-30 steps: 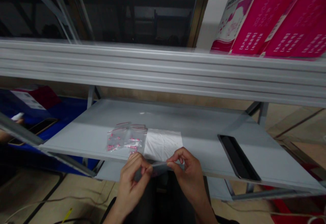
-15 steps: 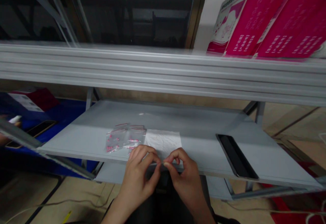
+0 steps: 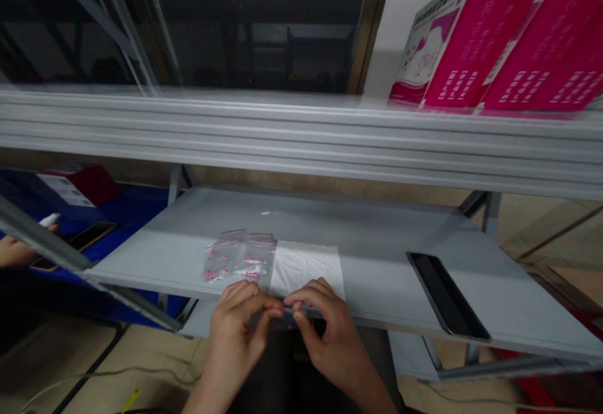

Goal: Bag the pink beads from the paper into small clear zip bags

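Note:
My left hand (image 3: 240, 323) and my right hand (image 3: 327, 323) meet at the front edge of the grey shelf, fingertips pinched. Between them hangs a small clear zip bag (image 3: 284, 321), with a few pinkish bits showing through; the fingers cover most of it. Just behind my hands lies a crumpled white paper sheet (image 3: 308, 263). To its left several flat zip bags (image 3: 238, 256) with small pink pieces inside overlap on the shelf.
On the right side of the grey shelf (image 3: 377, 232) lies a dark phone-like slab (image 3: 447, 294). A metal rail (image 3: 301, 141) crosses above, with pink boxes (image 3: 471, 43) on it. At far left, another person's hand (image 3: 19, 250) holds something white near a phone (image 3: 89, 236).
My hands have moved slightly apart and lower, and the bag between them now shows below the fingertips. The view has shifted a little. The other person's hand has come further into view.

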A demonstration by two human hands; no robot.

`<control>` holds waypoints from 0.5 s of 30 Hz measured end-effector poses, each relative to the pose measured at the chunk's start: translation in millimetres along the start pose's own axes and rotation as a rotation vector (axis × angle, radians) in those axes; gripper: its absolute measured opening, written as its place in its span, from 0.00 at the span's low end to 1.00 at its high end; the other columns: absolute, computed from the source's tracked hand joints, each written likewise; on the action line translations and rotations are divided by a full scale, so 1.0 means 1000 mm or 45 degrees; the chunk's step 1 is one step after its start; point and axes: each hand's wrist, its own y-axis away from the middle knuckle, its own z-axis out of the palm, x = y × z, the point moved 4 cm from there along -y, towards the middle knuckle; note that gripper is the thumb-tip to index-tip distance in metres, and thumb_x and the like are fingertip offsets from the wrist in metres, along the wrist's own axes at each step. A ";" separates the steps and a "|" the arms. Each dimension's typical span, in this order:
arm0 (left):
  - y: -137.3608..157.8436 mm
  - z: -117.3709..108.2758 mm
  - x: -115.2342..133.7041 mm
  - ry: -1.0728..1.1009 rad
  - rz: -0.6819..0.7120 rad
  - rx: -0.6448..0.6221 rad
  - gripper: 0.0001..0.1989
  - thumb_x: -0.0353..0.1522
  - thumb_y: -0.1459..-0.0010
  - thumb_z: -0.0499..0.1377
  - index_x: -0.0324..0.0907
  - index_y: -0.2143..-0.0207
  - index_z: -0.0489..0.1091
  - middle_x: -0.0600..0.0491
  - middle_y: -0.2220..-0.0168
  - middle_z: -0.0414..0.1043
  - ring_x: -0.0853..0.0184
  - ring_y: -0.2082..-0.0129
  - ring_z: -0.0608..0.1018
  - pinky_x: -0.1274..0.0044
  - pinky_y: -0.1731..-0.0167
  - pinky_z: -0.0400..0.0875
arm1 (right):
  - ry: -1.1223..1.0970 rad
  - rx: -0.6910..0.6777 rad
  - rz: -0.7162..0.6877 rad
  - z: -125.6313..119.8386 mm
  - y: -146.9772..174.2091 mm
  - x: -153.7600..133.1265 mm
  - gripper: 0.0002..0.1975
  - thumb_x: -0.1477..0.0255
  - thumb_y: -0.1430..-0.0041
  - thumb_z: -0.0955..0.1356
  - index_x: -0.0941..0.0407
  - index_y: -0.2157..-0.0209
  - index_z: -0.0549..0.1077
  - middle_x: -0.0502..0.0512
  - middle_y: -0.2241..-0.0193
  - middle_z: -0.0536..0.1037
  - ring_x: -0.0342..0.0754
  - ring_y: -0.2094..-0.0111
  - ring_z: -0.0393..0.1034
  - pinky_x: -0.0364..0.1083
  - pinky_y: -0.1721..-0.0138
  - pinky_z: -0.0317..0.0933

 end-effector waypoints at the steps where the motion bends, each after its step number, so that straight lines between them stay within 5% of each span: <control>1: 0.001 -0.002 0.000 -0.017 0.006 0.010 0.08 0.25 0.44 0.60 0.44 0.74 0.74 0.57 0.77 0.72 0.67 0.74 0.73 0.76 0.69 0.63 | -0.008 -0.047 0.003 0.004 -0.001 0.000 0.08 0.82 0.45 0.67 0.55 0.67 0.75 0.51 0.70 0.75 0.48 0.63 0.68 0.46 0.60 0.59; 8: 0.006 -0.021 -0.005 0.039 0.012 0.055 0.08 0.26 0.42 0.60 0.45 0.70 0.77 0.56 0.76 0.72 0.68 0.74 0.74 0.78 0.71 0.66 | 0.051 0.012 -0.038 0.024 -0.020 -0.001 0.11 0.87 0.51 0.70 0.58 0.79 0.75 0.50 0.78 0.74 0.47 0.69 0.68 0.44 0.66 0.57; 15: -0.003 -0.063 -0.039 0.137 -0.170 0.159 0.04 0.30 0.45 0.64 0.47 0.69 0.80 0.55 0.73 0.77 0.68 0.73 0.77 0.79 0.72 0.70 | -0.216 -0.197 -0.100 0.050 -0.061 -0.015 0.11 0.85 0.47 0.70 0.55 0.70 0.82 0.52 0.72 0.83 0.46 0.70 0.75 0.43 0.65 0.64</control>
